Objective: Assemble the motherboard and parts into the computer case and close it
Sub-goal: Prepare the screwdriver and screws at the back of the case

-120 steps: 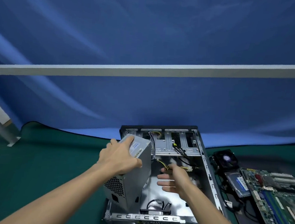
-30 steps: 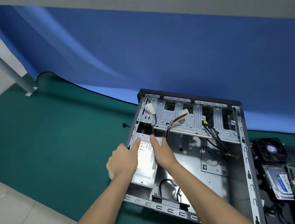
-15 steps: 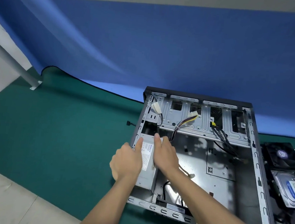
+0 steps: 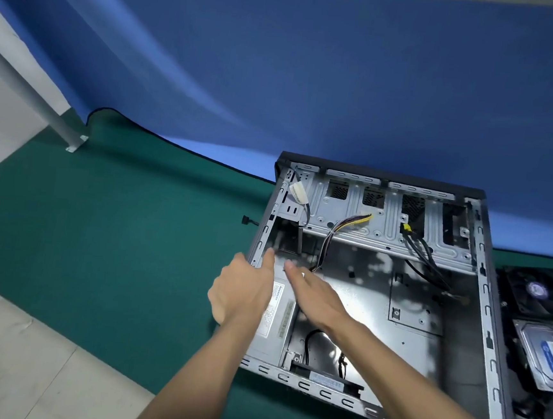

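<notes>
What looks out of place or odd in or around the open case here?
One small black connector lies loose on the green mat, outside the computer case's left wall. Inside, the yellow-wired cable lies unplugged across the drive cage.

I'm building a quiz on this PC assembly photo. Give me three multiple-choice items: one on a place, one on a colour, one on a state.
1. Where in the case does the power supply sit?
A. near-left corner B. far-right corner C. outside on the mat

2. What colour is the mat?
A. red B. green C. white

3. How is the right hand held?
A. fist B. pinching a cable C. fingers straight

Answers:
1 A, the power supply lies against the case's left wall.
2 B, the mat under the case is green.
3 C, its fingers stretch flat over the power supply.
</notes>
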A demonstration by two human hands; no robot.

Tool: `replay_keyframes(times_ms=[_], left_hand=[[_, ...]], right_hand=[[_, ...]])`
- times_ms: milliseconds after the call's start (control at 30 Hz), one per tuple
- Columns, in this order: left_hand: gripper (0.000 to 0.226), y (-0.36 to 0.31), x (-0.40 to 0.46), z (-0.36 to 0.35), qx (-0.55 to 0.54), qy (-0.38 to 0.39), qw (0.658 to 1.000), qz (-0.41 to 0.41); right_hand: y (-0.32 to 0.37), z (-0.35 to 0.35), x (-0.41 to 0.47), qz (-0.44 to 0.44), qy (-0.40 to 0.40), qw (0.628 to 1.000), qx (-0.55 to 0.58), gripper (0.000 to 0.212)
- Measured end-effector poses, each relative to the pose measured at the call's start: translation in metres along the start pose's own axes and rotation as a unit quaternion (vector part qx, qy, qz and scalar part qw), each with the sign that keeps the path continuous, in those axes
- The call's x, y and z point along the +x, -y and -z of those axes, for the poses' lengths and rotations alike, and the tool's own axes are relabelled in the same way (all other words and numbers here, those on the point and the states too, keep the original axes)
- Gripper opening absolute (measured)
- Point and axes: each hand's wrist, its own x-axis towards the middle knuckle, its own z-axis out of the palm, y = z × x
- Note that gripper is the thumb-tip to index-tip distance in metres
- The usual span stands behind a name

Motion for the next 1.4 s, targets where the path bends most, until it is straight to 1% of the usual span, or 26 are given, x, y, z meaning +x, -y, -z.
replay_keyframes(times_ms=[100,200,333,433,533,633,700,767,833,867,967,1000,1067,1133,1200,1300,1400], left_hand=[[0.047,0.000,0.000,0.000,-0.001,-0.004,1.000,-0.009],[0.044,-0.001,0.000,0.000,0.011,-0.008,1.000,-0.014],[0.043,-0.002,-0.003,0.004,0.012,-0.004,1.000,-0.024],[0.042,-0.003,-0.008,0.006,0.007,-0.003,0.999,-0.034],[0.042,-0.001,-0.012,0.009,0.003,-0.012,0.998,-0.057],[0.047,-0.001,-0.020,0.010,0.003,-0.024,0.994,-0.103],[0.047,0.001,-0.026,0.013,0.007,-0.044,0.988,-0.145],[0.045,0.000,-0.032,0.014,0.006,-0.077,0.975,-0.208],[0.042,-0.004,-0.041,0.011,-0.011,-0.101,0.958,-0.269],[0.038,-0.008,-0.048,0.010,-0.021,-0.098,0.951,-0.294],[0.018,-0.028,-0.079,0.001,-0.052,-0.046,0.928,-0.366],[0.015,-0.036,-0.090,-0.003,-0.069,-0.020,0.918,-0.390],[0.012,-0.053,-0.113,-0.013,-0.110,0.050,0.900,-0.418],[0.014,-0.073,-0.133,-0.024,-0.140,0.127,0.890,-0.415],[0.020,-0.097,-0.150,-0.037,-0.144,0.175,0.886,-0.404],[0.034,-0.132,-0.171,-0.056,-0.145,0.194,0.891,-0.383],[0.040,-0.162,-0.184,-0.073,-0.138,0.185,0.904,-0.359]], right_hand=[[0.000,0.002,0.003,0.001,0.015,1.000,-0.001,0.075],[0.001,0.002,0.005,0.008,0.020,1.000,-0.005,0.077],[0.009,0.005,0.000,0.006,0.022,1.000,0.012,0.068],[0.014,0.005,-0.017,0.005,-0.017,1.000,0.001,0.052],[0.012,0.008,-0.046,0.021,-0.056,0.997,0.042,0.041],[0.002,0.025,-0.079,0.032,-0.105,0.991,0.081,0.028],[-0.007,0.040,-0.101,0.027,-0.136,0.986,0.094,0.020],[-0.017,0.055,-0.123,0.033,-0.180,0.978,0.098,0.015],[-0.027,0.069,-0.143,0.038,-0.231,0.967,0.103,0.014],[-0.033,0.076,-0.152,0.037,-0.262,0.959,0.102,0.015],[-0.052,0.097,-0.174,0.015,-0.372,0.924,0.092,0.019],[-0.060,0.105,-0.179,0.004,-0.398,0.912,0.099,0.020],[-0.077,0.121,-0.186,-0.013,-0.421,0.899,0.121,0.019],[-0.095,0.136,-0.187,-0.024,-0.419,0.898,0.129,0.016],[-0.115,0.151,-0.186,-0.030,-0.410,0.902,0.131,0.013],[-0.143,0.171,-0.179,-0.036,-0.390,0.911,0.125,0.010],[-0.168,0.186,-0.169,-0.041,-0.354,0.930,0.092,0.011]])
